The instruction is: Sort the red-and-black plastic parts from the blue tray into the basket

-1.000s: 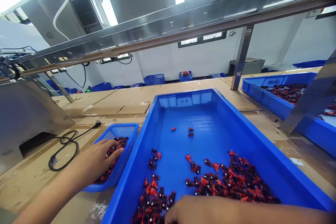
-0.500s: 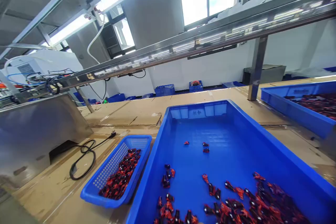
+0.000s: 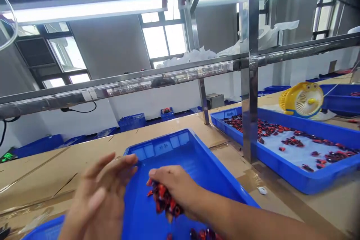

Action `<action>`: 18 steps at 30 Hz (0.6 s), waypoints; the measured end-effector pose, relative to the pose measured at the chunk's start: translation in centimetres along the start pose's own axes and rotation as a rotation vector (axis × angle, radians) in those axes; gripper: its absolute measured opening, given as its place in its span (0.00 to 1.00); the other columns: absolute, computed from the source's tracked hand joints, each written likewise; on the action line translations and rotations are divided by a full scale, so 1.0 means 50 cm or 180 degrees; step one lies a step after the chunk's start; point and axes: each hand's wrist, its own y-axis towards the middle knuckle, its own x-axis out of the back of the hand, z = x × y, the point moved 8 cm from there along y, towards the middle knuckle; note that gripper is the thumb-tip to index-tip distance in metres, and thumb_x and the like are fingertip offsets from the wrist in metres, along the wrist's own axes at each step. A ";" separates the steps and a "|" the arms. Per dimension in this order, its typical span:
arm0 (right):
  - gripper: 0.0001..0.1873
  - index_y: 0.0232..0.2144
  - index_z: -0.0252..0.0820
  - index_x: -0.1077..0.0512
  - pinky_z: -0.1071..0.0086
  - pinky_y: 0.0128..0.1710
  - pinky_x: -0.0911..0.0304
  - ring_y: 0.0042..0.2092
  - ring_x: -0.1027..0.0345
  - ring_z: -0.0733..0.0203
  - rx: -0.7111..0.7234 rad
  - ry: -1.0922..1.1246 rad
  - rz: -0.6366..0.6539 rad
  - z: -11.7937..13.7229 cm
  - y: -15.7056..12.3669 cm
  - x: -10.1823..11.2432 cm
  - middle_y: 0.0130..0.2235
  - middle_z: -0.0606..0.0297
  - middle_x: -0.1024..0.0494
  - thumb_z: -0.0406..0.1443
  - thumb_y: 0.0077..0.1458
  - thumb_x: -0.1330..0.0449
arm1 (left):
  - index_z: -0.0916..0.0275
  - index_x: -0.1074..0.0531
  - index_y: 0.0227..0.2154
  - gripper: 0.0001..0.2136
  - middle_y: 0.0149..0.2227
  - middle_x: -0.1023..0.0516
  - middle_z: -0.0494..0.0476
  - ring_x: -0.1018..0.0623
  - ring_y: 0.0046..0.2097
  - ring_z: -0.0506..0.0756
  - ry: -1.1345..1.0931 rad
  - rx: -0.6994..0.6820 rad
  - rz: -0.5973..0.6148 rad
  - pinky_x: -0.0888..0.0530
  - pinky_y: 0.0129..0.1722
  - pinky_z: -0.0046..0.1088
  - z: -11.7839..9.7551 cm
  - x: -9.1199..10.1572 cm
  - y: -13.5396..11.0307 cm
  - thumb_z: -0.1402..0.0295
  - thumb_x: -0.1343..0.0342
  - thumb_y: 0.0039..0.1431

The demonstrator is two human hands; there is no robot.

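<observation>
My right hand [image 3: 176,187] is closed round a clump of small red-and-black plastic pieces [image 3: 163,197], held over the large blue tray [image 3: 197,157]. Some of the pieces show below the fingers. To its left, my left hand [image 3: 104,191] is raised at the tray's left side, slightly blurred, its fingers curved and apart with nothing in them. More red-and-black pieces [image 3: 205,233] lie in the tray at the bottom of the view, partly hidden by my right arm.
A second blue tray [image 3: 298,183] with many similar pieces stands at the right, behind a metal post [image 3: 249,120]. Beyond it is a yellow fan [image 3: 306,99]. A blue basket's edge [image 3: 46,228] shows at bottom left. A metal rail [image 3: 126,86] crosses above the cardboard-covered table [image 3: 70,161].
The view has swung right, bringing the post, fan and second tray into sight. Both hands have come into view, the right one holding a clump of pieces.
</observation>
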 end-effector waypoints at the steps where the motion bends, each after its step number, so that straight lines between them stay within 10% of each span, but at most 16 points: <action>1: 0.23 0.34 0.41 0.28 0.76 0.11 0.45 0.16 0.39 0.67 0.0231 0.0188 -0.0234 0.032 -0.002 0.018 0.21 0.72 0.32 0.54 0.54 0.44 | 0.45 0.39 0.58 0.27 0.52 0.24 0.53 0.30 0.58 0.61 -0.0135 0.0227 -0.0071 0.31 0.56 0.43 0.014 -0.002 0.010 0.52 0.48 0.54; 5: 0.12 0.31 0.41 0.28 0.72 0.26 0.35 0.25 0.32 0.64 0.1354 -0.0940 -0.0867 0.111 -0.027 0.044 0.25 0.69 0.28 0.45 0.55 0.41 | 0.65 0.31 0.42 0.25 0.32 0.22 0.67 0.21 0.41 0.67 -0.0550 0.2300 0.0300 0.25 0.41 0.49 0.192 -0.046 0.004 0.45 0.48 0.55; 11: 0.09 0.34 0.48 0.22 0.70 0.31 0.39 0.32 0.30 0.59 0.2351 -0.3562 -0.0386 0.079 -0.052 -0.046 0.32 0.66 0.23 0.40 0.47 0.36 | 0.60 0.26 0.38 0.09 0.28 0.22 0.53 0.19 0.38 0.59 -0.1125 0.1542 0.0315 0.23 0.40 0.34 0.228 -0.036 0.021 0.69 0.41 0.53; 18: 0.04 0.33 0.48 0.25 0.69 0.36 0.39 0.37 0.31 0.59 0.1774 -0.3236 -0.0449 0.090 -0.053 -0.026 0.34 0.67 0.23 0.35 0.53 0.39 | 0.61 0.26 0.31 0.03 0.28 0.22 0.56 0.20 0.37 0.60 -0.0934 0.1664 0.0447 0.23 0.37 0.34 0.234 -0.032 -0.007 0.69 0.40 0.53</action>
